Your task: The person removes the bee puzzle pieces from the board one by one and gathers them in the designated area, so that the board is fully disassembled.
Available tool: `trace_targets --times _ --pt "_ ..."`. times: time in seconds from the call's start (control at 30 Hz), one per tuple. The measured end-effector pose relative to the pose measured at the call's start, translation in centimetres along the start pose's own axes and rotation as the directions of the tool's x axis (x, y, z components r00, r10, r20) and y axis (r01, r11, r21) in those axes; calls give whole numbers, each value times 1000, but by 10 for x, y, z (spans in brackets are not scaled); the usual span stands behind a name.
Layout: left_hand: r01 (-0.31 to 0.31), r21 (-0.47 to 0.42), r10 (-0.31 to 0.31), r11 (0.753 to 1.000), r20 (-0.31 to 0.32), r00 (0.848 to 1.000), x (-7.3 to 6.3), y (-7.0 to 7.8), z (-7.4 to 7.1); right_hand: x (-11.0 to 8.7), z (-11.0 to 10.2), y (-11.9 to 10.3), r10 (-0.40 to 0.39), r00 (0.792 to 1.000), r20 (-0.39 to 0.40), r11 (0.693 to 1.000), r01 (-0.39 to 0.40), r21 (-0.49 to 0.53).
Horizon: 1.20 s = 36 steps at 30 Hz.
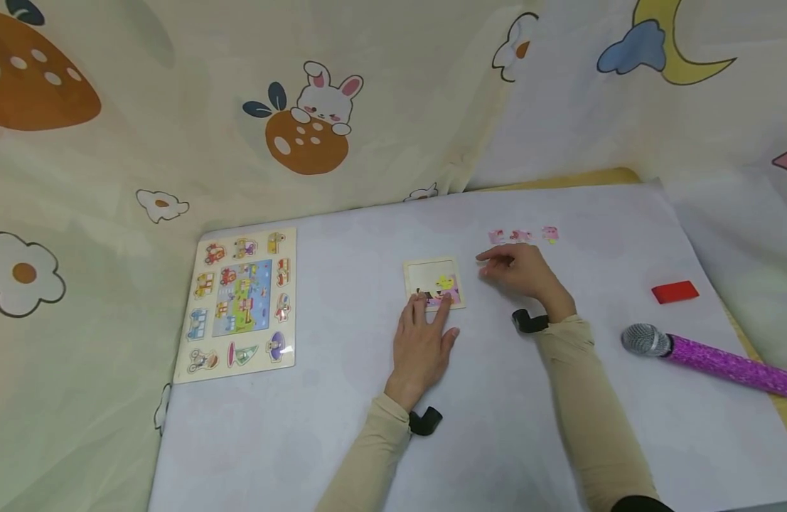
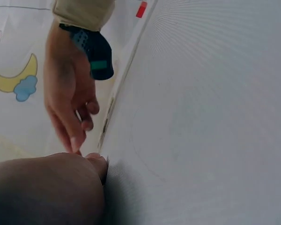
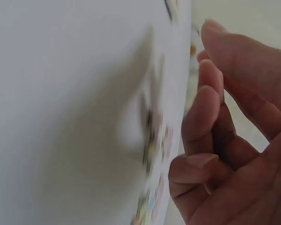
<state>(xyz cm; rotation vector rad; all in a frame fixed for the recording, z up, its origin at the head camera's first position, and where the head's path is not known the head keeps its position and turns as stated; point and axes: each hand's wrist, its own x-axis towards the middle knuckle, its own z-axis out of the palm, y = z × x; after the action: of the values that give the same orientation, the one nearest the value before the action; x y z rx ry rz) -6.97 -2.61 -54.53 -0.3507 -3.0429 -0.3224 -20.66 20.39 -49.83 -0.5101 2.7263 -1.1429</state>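
Observation:
A small square puzzle tray (image 1: pixel 405 277) with a pale rim lies mid-table. Pieces with yellow, purple and dark shapes fill its lower part, partly covered by fingers. My left hand (image 1: pixel 421 355) rests on the tray's near edge, fingers spread and fairly straight. To the right of the tray, my right hand (image 1: pixel 517 270) hovers low over the table. Its fingers are loosely bent, with a gap between thumb and fingertips and nothing seen between them in the right wrist view. Just beyond it lie a few small pink puzzle pieces (image 1: pixel 549 232), blurred in the right wrist view.
At the left lies a larger picture board (image 1: pixel 291 299) with vehicle pictures around a blue centre. On the right are a red block (image 1: pixel 675 291) and a microphone (image 1: pixel 719 361) with a glittery purple handle. A printed cloth (image 1: pixel 207 142) hangs behind the white table (image 1: pixel 342 441).

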Motion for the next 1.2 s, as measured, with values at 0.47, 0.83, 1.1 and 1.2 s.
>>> trace_targets --times 0.47,0.83,1.1,1.2 --pt "-7 13 7 1000 -14 1000 0 0 2 16 37 -28 -19 985 170 1000 20 -3" --pt "-3 -3 3 1000 -11 1000 1 1 2 15 42 -32 -5 986 165 1000 6 -11" --pt "-4 -13 4 1000 -13 1000 1 0 2 9 42 -36 1 988 153 1000 -4 20" --pt "1 -9 -1 1000 -9 1000 1 0 1 9 44 -37 1 989 148 1000 -4 22"
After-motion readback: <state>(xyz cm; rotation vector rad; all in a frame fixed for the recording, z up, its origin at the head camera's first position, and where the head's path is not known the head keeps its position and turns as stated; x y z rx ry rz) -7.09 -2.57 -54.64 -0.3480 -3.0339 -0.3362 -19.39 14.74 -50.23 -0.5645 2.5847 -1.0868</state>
